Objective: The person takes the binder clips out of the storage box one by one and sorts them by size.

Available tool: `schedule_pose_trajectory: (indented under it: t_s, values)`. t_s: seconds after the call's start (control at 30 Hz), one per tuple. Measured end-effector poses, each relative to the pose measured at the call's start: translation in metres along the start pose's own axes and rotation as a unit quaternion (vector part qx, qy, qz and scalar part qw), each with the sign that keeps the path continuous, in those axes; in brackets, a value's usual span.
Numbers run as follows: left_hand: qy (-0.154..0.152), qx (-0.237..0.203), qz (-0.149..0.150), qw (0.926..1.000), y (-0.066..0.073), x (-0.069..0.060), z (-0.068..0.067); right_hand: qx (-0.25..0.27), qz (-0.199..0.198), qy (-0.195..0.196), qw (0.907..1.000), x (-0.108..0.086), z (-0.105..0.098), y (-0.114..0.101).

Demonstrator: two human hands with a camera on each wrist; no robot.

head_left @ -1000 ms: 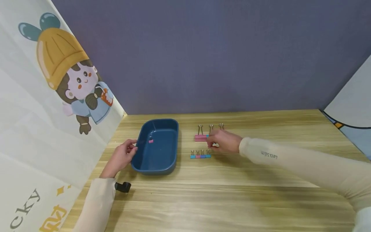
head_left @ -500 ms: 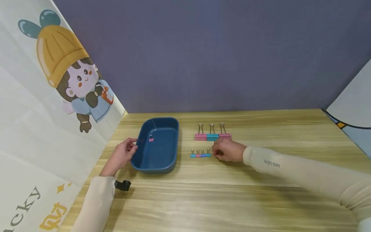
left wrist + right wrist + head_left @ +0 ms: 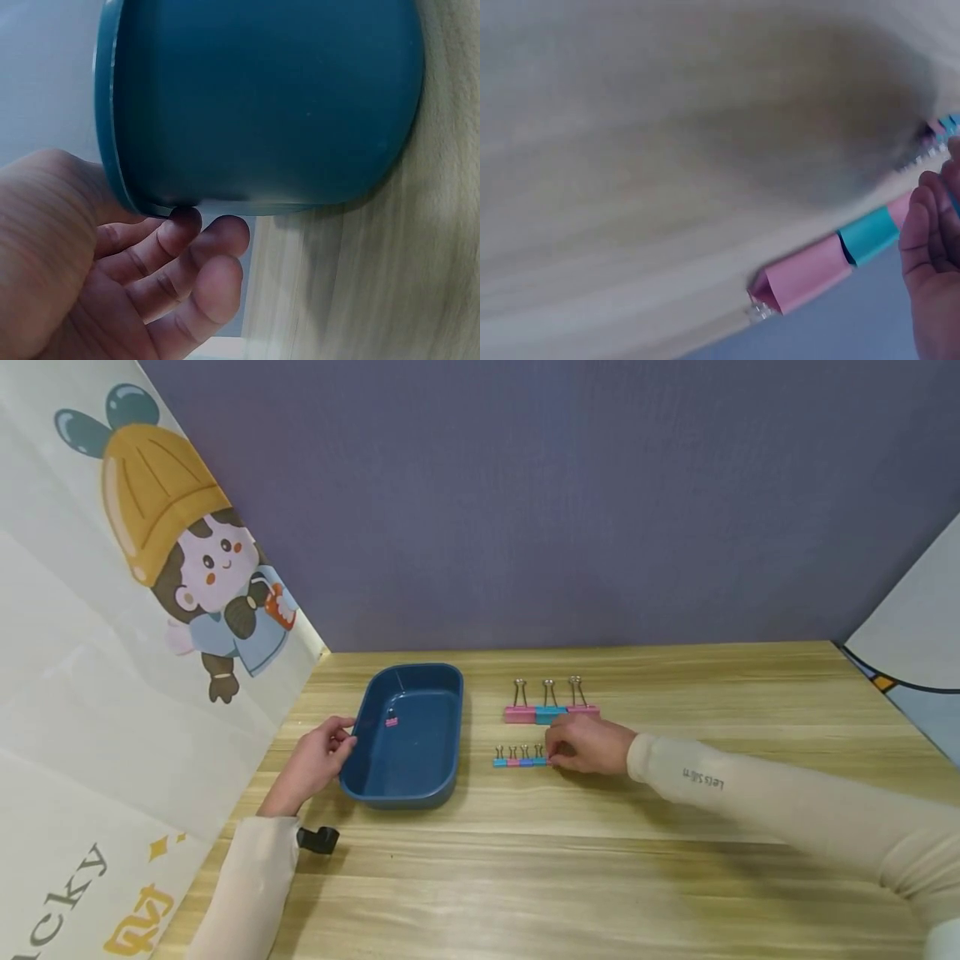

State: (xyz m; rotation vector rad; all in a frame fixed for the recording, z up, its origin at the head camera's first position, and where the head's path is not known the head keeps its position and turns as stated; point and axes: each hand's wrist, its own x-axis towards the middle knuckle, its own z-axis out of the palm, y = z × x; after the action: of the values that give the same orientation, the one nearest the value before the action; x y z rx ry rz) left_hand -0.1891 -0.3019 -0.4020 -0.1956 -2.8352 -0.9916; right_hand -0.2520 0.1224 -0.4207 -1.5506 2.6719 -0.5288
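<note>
My left hand (image 3: 313, 766) pinches the left rim of a dark blue plastic basin (image 3: 447, 777), thumb at the rim and fingers by the outer wall (image 3: 262, 112). Inside the basin lies one small pink binder clip (image 3: 392, 722). My right hand (image 3: 592, 745) pinches a small pink binder clip (image 3: 929, 133) at the right end of a row of small binder clips (image 3: 519, 762); its fingers partly hide it. Behind stands a row of large binder clips (image 3: 520, 715), pink, teal and pink, handles upward, partly covered by my right hand.
Both clip rows stand on a wood-grain table (image 3: 480, 877), right of the basin. A purple-grey panel (image 3: 570, 510) rises at the table's back edge. A white printed sheet (image 3: 90, 693) borders the left side. A black wrist mount (image 3: 318, 840) juts from the left sleeve.
My right hand has come forward from the large clips to the right end of the small row, then shifted slightly left, bringing a pink clip against it. The left hand stays at the basin.
</note>
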Motion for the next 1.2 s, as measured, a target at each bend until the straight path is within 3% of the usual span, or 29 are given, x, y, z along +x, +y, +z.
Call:
schedule_pose_trajectory:
  t_s: [0.4, 0.73, 1.2]
  values:
    - [0.008, 0.003, -0.028, 0.9996, 0.009, 0.007, 0.012, -0.026, -0.057, 0.025, 0.9977, 0.026, -0.027, 0.021]
    - [0.019, 0.001, -0.038, 0.9991, 0.015, 0.014, 0.023, -0.045, -0.126, 0.028, 0.9906, 0.064, -0.042, 0.025]
    - [0.027, 0.004, -0.055, 0.9981, 0.029, 0.026, 0.040, -0.040, -0.141, 0.004, 0.9893, 0.102, -0.060, 0.039]
